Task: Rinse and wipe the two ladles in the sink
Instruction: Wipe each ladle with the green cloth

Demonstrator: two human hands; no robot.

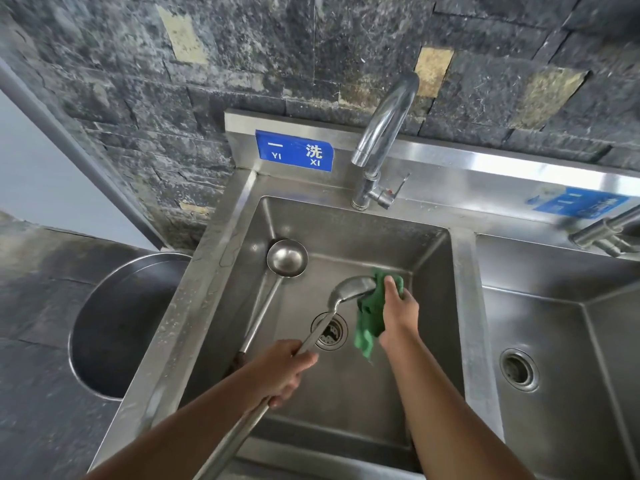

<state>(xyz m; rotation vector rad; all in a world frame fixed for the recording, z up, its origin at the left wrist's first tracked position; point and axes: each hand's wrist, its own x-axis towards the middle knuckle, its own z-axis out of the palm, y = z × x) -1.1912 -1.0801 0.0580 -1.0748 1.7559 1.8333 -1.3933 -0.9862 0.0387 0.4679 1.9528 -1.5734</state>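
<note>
Two steel ladles are in the left sink basin (433,271). My left hand (282,370) grips the long handle of one ladle (348,292), whose bowl is turned on its side above the drain. My right hand (398,306) holds a green cloth (370,320) bunched against that bowl's rim, with the cloth's tail hanging down. The second ladle (286,258) lies in the basin at the left, bowl facing up and handle running toward me along the left wall.
The faucet (384,133) stands behind the basin with no water running. A drain (329,331) sits mid-basin. A second basin (554,341) lies to the right, and a large round steel pot (114,323) stands on the floor at the left.
</note>
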